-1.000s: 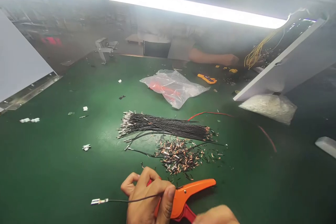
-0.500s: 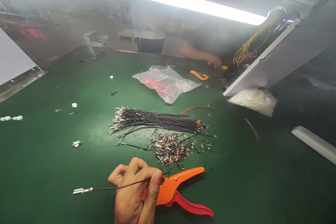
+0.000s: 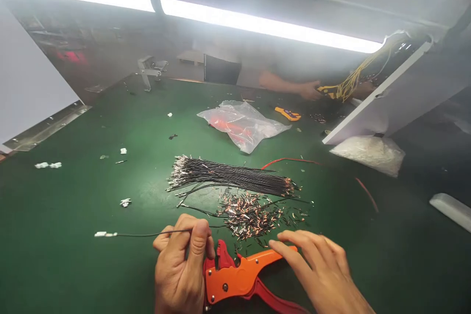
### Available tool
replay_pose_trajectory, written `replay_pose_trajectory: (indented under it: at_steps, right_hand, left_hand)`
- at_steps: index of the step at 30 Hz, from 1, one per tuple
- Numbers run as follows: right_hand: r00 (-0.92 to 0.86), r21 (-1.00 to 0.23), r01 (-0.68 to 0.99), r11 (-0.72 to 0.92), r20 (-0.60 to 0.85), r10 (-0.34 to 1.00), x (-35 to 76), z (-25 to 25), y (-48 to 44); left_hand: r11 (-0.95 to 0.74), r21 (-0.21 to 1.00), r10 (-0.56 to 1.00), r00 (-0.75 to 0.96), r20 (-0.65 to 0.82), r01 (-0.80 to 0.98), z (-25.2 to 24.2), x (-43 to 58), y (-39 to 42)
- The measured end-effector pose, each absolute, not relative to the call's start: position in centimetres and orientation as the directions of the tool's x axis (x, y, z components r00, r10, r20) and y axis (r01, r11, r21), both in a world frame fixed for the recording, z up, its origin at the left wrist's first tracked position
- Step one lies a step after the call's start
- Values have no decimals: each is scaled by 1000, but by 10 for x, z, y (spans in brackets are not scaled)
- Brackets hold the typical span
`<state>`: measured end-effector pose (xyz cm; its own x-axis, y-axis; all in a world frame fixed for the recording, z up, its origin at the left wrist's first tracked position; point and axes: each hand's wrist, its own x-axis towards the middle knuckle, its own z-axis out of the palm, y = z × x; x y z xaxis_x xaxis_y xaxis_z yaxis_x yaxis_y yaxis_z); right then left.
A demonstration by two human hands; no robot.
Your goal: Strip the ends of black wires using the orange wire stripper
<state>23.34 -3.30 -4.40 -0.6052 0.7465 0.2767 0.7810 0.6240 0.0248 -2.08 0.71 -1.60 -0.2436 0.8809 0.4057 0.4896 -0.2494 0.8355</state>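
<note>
At six o'clock on the green bench point(image 3: 73, 240): one orange-and-red, pistol-shaped wire stripper point(image 3: 235, 280), eight-to-two axis, head just beside the nearer left hand point(image 3: 180, 265), body at eight o'clock from the right hand point(image 3: 324, 262). Left fingers pinch one thin black wire point(image 3: 136, 235), silvery terminal point(image 3: 105, 234) toward nine. Right fingers spread loose by the orange handle point(image 3: 268, 258); contact I cannot tell. Legible writing: none.

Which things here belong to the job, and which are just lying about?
Likely in the job: black wire in the left hand, orange tool, black wire bundle, clippings.

Seemingly just lying about: plastic bag, yellow tool, red wire, white bits.
</note>
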Motion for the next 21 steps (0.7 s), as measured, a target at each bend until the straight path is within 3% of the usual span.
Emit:
replay_pose_trajectory:
  at_steps: [2, 5, 9, 13, 15, 17, 19, 21]
  right_hand:
    - [-622, 179, 778, 602, 356, 698, 227, -23, -21]
    - [-549, 176, 829, 531, 437, 712, 220, -32, -24]
    - [-625, 137, 770, 623, 353, 696, 213, -48, -20]
    - [-719, 105, 688, 718, 235, 655, 211, -21, -6]
    - [-720, -63, 682, 729, 114, 684, 214, 1, -1]
    - [-653, -332, 714, 617, 2, 757, 219, 21, 2]
    - [-574, -613, 706, 354, -203, 793, 224, 35, 3]
    - [-512, -811, 585, -12, -381, 770, 224, 39, 5]
  left_hand:
    - [-251, 830, 890, -218, 400, 498, -16, -20, 5]
    - [-255, 813, 907, -162, 388, 523, -17, -19, 1]
    - [-288, 806, 905, -128, 405, 517, -17, -20, -2]
    - [-339, 802, 869, -163, 467, 493, -13, -23, -2]
    - [-376, 787, 823, -213, 526, 490, -8, -26, -1]
    - [-422, 748, 779, -217, 588, 512, -3, -30, -1]
    - [-471, 680, 743, -163, 649, 562, 2, -34, -1]
    - [-498, 607, 712, -107, 694, 619, 5, -36, -2]
